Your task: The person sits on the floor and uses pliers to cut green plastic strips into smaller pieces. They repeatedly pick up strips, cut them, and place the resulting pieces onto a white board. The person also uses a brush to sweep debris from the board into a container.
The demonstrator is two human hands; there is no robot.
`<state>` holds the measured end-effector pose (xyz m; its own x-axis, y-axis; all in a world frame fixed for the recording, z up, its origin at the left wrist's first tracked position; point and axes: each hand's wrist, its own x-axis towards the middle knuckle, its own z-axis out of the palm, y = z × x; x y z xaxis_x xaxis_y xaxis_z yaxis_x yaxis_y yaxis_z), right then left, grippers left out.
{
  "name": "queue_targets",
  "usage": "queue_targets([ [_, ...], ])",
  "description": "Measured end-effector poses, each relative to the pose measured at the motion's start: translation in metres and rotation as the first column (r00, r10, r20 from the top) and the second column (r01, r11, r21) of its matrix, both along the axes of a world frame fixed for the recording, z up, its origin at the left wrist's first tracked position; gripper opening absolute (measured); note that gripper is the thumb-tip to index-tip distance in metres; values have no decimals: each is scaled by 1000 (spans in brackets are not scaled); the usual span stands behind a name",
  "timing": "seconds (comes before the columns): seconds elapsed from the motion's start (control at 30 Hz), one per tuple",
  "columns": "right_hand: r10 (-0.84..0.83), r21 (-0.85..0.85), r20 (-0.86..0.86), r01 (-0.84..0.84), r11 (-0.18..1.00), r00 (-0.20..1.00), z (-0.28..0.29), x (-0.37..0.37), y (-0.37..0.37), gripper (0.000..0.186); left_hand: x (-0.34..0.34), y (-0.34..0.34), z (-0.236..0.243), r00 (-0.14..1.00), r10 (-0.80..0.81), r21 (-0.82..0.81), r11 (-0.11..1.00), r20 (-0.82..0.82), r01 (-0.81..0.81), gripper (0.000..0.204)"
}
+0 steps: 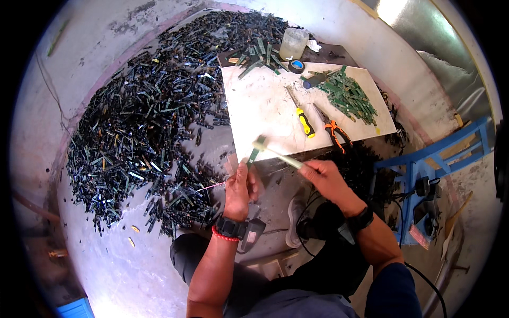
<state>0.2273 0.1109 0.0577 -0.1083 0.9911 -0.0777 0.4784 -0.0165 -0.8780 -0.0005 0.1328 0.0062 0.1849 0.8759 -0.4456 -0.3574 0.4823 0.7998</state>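
Left grip (238,192) is pinching the green circuit-board strip (254,155); right grip (331,184) is clasping the pale-handled brush (285,158), ideally stroking lightly.

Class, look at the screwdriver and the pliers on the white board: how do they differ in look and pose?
The screwdriver has a yellow-and-black handle, while the pliers have orange-and-black ones. The screwdriver is one straight piece; the pliers have two handles, spread apart. The screwdriver lies fully on the white board, whereas the pliers' handle ends appear to reach past its near edge. Both lie unheld, handles toward the person.
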Motion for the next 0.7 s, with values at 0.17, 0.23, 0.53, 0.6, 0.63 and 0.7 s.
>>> queue_targets([
  [0.17, 112, -97, -13, -113, 989, 994, 2, 0, -3, 23, 1, 3, 1, 972, -21, -108, 993, 235, 48, 42],
  [0.23, 75, -83, 9, -74, 994, 997, -1, 1, -1, 23, 0, 5, 3, 948, -25, -135, 988, 318, 71, 41],
  [0.53, 16, -88, 9, -15, 996, 1000, -5, 3, 1, 23, -2, 5, 5, 896, -16, -118, 990, 445, 77, 37],
  [0.6, -71, -98, 9, 72, 993, 997, 1, 6, 3, 24, -1, 5, 6, 873, -32, -97, 991, 486, 91, 36],
  [0.63, -129, -81, -61, 124, 989, 990, 1, 7, 4, 24, -1, 4, 5, 878, -30, -102, 991, 478, 89, 36],
  [0.7, -154, -281, -151, 107, 954, 976, 19, 1, 1, 24, -1, 4, 3, 887, -22, -103, 992, 461, 78, 36],
])
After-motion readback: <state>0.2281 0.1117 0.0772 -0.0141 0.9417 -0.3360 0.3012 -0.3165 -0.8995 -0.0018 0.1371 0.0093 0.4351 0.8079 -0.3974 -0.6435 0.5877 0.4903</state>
